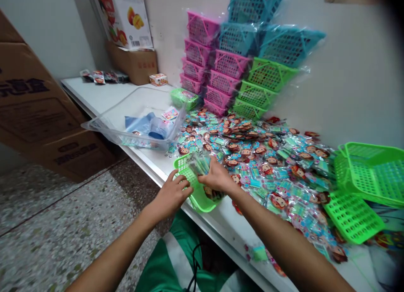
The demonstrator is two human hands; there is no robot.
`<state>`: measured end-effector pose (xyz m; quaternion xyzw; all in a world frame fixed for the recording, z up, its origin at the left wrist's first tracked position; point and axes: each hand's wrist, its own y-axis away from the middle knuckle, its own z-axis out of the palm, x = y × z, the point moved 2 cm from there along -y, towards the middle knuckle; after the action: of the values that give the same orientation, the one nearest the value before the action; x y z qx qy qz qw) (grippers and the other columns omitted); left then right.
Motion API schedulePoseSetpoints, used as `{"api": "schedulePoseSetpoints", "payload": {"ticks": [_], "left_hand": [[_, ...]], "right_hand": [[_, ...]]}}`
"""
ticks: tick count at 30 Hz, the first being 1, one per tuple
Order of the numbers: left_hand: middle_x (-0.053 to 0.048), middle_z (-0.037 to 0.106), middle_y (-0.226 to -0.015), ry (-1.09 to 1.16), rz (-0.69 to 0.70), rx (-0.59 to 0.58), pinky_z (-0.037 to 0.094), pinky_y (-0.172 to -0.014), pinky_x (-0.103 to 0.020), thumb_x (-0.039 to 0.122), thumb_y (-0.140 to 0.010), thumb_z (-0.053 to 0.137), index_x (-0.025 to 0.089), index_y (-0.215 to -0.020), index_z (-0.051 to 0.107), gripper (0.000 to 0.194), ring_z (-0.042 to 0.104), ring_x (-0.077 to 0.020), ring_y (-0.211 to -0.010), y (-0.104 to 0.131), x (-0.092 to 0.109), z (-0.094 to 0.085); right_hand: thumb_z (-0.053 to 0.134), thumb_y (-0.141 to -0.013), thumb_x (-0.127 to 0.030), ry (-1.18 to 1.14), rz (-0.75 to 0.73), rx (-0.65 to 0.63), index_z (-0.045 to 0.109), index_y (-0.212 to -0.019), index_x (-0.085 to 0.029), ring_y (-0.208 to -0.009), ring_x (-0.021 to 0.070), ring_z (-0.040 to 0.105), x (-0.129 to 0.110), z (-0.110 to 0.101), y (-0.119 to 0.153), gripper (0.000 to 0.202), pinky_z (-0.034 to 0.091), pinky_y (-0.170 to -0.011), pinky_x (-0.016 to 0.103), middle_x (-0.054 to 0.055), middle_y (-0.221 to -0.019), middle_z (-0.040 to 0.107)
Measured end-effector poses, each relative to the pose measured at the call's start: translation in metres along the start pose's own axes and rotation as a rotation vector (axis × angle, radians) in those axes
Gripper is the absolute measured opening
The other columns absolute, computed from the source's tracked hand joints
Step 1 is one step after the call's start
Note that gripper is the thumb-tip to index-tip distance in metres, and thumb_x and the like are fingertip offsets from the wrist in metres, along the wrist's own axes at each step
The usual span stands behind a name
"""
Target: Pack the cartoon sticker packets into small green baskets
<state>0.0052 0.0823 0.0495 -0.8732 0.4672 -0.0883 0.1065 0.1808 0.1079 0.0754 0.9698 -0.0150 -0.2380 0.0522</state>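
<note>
A small green basket (205, 202) stands at the table's front edge, tilted toward me in the view. My left hand (174, 193) rests on its left side, with the fingers bent over the rim. My right hand (217, 176) holds a bunch of small clear packets (199, 162) over the basket's inside. Below that hand, more packets with printed cartoon heads (212, 193) lie in the basket. A wide heap of similar packets (271, 157) spreads over the table behind and to the right.
Wrapped stacks of pink (225, 65), blue (241, 39) and green baskets (260, 94) stand against the wall. A clear plastic tub (110, 126) sits at the left, near cardboard boxes (38, 102). More green baskets (369, 170) are at the right.
</note>
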Motion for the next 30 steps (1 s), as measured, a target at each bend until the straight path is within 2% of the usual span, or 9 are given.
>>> {"api": "schedulePoseSetpoints", "payload": {"ticks": [4, 8, 12, 15, 17, 20, 23, 27, 30], "left_hand": [[-0.004, 0.061, -0.081, 0.000, 0.019, 0.025, 0.030, -0.097, -0.045, 0.015, -0.085, 0.045, 0.018, -0.089, 0.058, 0.014, 0.051, -0.0194, -0.086, -0.001, 0.006, 0.008], [-0.004, 0.059, -0.079, 0.032, 0.045, 0.053, 0.034, -0.087, -0.040, 0.015, -0.087, 0.042, 0.018, -0.085, 0.057, 0.016, 0.049, -0.0184, -0.080, 0.002, 0.013, 0.017], [-0.004, 0.059, -0.078, 0.051, 0.064, 0.061, 0.034, -0.081, -0.038, 0.016, -0.089, 0.040, 0.018, -0.082, 0.056, 0.017, 0.048, -0.0183, -0.079, 0.000, 0.015, 0.022], [-0.004, 0.059, -0.078, 0.111, 0.057, 0.082, 0.034, -0.079, -0.036, 0.016, -0.090, 0.039, 0.017, -0.084, 0.056, 0.019, 0.048, -0.0181, -0.079, -0.004, 0.012, 0.022], [-0.005, 0.060, -0.079, 0.158, 0.056, 0.099, 0.034, -0.078, -0.036, 0.018, -0.091, 0.038, 0.016, -0.085, 0.057, 0.020, 0.049, -0.0183, -0.080, -0.006, 0.010, 0.022], [-0.006, 0.060, -0.080, 0.217, 0.072, 0.114, 0.034, -0.078, -0.035, 0.019, -0.091, 0.036, 0.016, -0.086, 0.057, 0.022, 0.048, -0.0187, -0.082, -0.006, 0.007, 0.023], [-0.006, 0.060, -0.080, 0.278, 0.069, 0.141, 0.035, -0.079, -0.035, 0.019, -0.092, 0.035, 0.017, -0.085, 0.058, 0.024, 0.048, -0.0184, -0.082, -0.005, 0.005, 0.022], [-0.007, 0.061, -0.083, 0.325, 0.065, 0.165, 0.037, -0.079, -0.036, 0.021, -0.092, 0.035, 0.017, -0.088, 0.059, 0.025, 0.049, -0.0183, -0.083, -0.005, 0.003, 0.022], [-0.008, 0.062, -0.088, 0.323, 0.069, 0.195, 0.038, -0.082, -0.037, 0.017, -0.091, 0.034, 0.016, -0.092, 0.060, 0.025, 0.049, -0.0186, -0.086, -0.004, 0.004, 0.023]], "right_hand": [[0.068, -0.063, -0.031, 0.360, -0.006, -0.030, 0.031, -0.129, -0.007, -0.097, 0.0311, 0.058, -0.008, 0.020, 0.001, 0.079, 0.046, -0.080, 0.037, 0.022, -0.113, 0.054], [0.069, -0.066, -0.022, 0.447, -0.004, -0.053, 0.031, -0.133, -0.005, -0.099, 0.0334, 0.057, -0.013, 0.042, 0.003, 0.078, 0.047, -0.078, 0.039, 0.026, -0.114, 0.052], [0.037, -0.088, -0.012, 0.487, 0.009, -0.017, 0.023, -0.139, -0.003, -0.104, 0.0338, 0.054, -0.011, 0.056, 0.001, 0.054, 0.047, -0.076, 0.043, 0.031, -0.119, 0.047], [0.026, -0.089, -0.006, 0.499, -0.018, -0.026, 0.021, -0.142, -0.007, -0.110, 0.0337, 0.051, -0.007, 0.058, 0.001, 0.053, 0.046, -0.080, 0.047, 0.030, -0.129, 0.042], [0.037, -0.086, -0.007, 0.481, -0.094, -0.079, 0.017, -0.145, -0.009, -0.121, 0.0352, 0.041, -0.005, 0.054, 0.002, 0.062, 0.041, -0.090, 0.050, 0.028, -0.143, 0.027], [0.060, -0.070, -0.009, 0.348, -0.253, -0.274, 0.005, -0.147, -0.008, -0.134, 0.0387, 0.019, 0.002, 0.040, 0.003, 0.094, 0.023, -0.105, 0.054, 0.024, -0.151, 0.004], [0.069, -0.062, -0.017, 0.023, -0.363, -0.414, -0.005, -0.146, -0.011, -0.138, 0.0319, 0.011, 0.015, 0.021, -0.001, 0.113, 0.019, -0.109, 0.046, 0.019, -0.152, 0.007], [0.051, -0.083, -0.028, -0.299, -0.332, -0.316, 0.004, -0.147, -0.018, -0.137, 0.0210, 0.023, 0.033, 0.011, -0.006, 0.081, 0.024, -0.109, 0.039, 0.012, -0.151, 0.020], [0.040, -0.091, -0.033, -0.114, -0.363, -0.245, 0.008, -0.147, -0.017, -0.139, 0.0228, 0.014, 0.032, 0.023, -0.001, 0.066, 0.020, -0.110, 0.043, 0.013, -0.152, 0.014]]}}
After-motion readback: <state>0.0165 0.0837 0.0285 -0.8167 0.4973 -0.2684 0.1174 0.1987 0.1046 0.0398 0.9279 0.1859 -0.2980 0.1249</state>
